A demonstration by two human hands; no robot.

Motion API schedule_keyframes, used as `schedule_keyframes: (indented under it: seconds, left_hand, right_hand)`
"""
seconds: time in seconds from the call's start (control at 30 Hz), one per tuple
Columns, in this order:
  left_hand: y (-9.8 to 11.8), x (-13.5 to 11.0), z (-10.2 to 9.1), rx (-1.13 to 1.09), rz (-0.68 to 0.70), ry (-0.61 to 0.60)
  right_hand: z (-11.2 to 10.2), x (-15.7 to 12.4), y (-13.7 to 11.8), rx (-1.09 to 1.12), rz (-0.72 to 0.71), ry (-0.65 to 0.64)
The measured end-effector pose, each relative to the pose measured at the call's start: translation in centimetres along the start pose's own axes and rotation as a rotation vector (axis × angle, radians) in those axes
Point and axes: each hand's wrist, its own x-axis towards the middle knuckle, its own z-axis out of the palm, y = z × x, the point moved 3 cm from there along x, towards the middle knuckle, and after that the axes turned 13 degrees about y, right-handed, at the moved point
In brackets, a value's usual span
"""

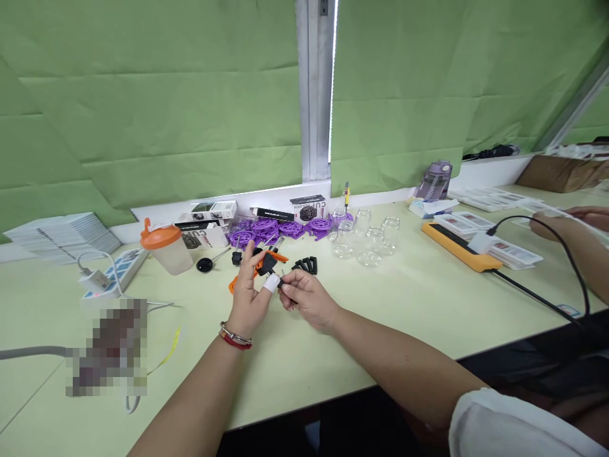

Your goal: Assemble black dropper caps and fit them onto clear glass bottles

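My left hand [250, 292], its thumb wrapped in white tape, grips a black plastic part [267, 263] with a wide, angular head. Meeting it at the taped thumb, my right hand [304, 298] pinches a small dark piece [280, 283], mostly covered by the fingers. Whether the two pieces are joined I cannot tell. Orange plastic parts [233, 284] lie behind the left hand. Several short black tubes [308, 265] rest just beyond the right hand. To the left is a rod with a round black end [204, 264].
Purple wheel-shaped parts [264, 227] and cup holder boxes [204, 236] line the back. Clear glass jars [368, 244] stand right of them. An orange-lidded shaker [169, 247] and power strip [117, 273] are left. At right are an orange power strip [459, 247] and another person's hand [552, 225].
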Motion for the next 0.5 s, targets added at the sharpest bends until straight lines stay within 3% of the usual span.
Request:
schedule_keyframes:
  seconds: [0.17, 0.37, 0.5]
  left_hand:
    - [0.3, 0.0, 0.0, 0.016, 0.084, -0.031]
    - [0.8, 0.0, 0.0, 0.044, 0.27, -0.087]
    - [0.9, 0.1, 0.1, 0.146, 0.25, -0.196]
  right_hand:
    - [1.1, -0.5, -0.2, 0.086, 0.041, -0.11]
    - [0.8, -0.7, -0.8, 0.116, 0.127, -0.107]
    - [0.3, -0.8, -1.1, 0.099, 0.146, -0.11]
